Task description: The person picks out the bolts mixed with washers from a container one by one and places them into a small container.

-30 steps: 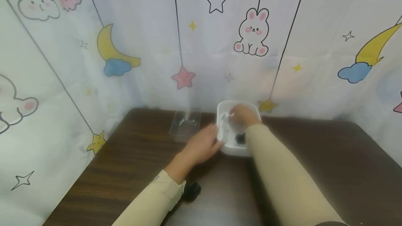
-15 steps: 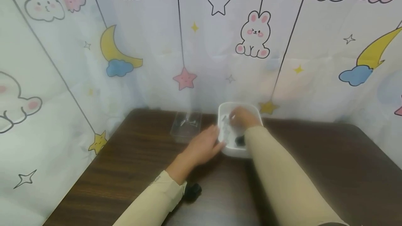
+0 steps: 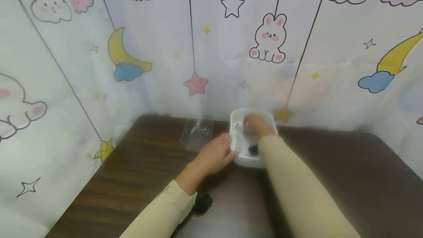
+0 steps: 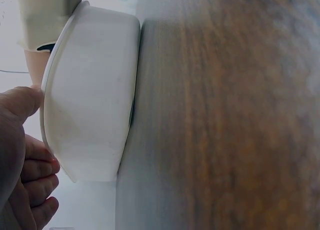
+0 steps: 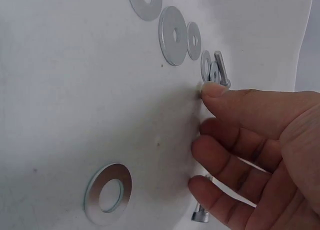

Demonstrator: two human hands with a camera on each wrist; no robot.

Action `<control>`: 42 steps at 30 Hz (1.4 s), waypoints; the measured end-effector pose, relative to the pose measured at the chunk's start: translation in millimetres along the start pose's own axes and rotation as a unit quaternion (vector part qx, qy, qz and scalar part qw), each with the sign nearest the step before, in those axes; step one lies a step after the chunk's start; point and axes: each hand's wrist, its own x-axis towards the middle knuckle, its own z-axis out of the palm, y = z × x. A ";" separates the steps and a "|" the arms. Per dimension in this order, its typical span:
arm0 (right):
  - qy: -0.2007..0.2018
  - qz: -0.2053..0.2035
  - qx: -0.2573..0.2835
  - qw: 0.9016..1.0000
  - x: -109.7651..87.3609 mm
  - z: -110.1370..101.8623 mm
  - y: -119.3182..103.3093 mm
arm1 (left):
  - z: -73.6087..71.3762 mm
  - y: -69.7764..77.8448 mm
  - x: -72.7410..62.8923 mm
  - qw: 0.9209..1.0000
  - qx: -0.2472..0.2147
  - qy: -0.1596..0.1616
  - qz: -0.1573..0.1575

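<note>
A white plastic tub (image 3: 252,161) stands on the brown table. My left hand (image 3: 214,152) rests against its left rim, thumb and fingers spread along the edge; the left wrist view shows fingertips at the rim. My right hand (image 3: 259,125) reaches inside, fingers bent and thumb low over the tub floor. Several flat metal washers (image 5: 173,36) lie there, with one larger washer (image 5: 108,194) apart. A bolt (image 5: 221,70) is right at my thumb tip; I cannot tell whether it is pinched. Another bolt (image 5: 201,212) shows beneath the lower fingers.
A clear plastic box (image 3: 196,135) with a few small metal parts stands left of the tub. Behind the table (image 3: 132,179) hangs a patterned white curtain (image 3: 165,47), close to the table's back edge. A black device (image 3: 202,204) sits by the left cuff.
The head view has shifted slightly, moving the scene a little right and down. Both hands keep nearly the same places at the tub, with the right fingers moving only slightly.
</note>
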 end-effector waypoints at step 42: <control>0.023 -0.076 0.136 0.988 -29.3 -37.5 -52.3 | -2.6 1.7 -3.5 1.000 -0.016 -0.003 0.010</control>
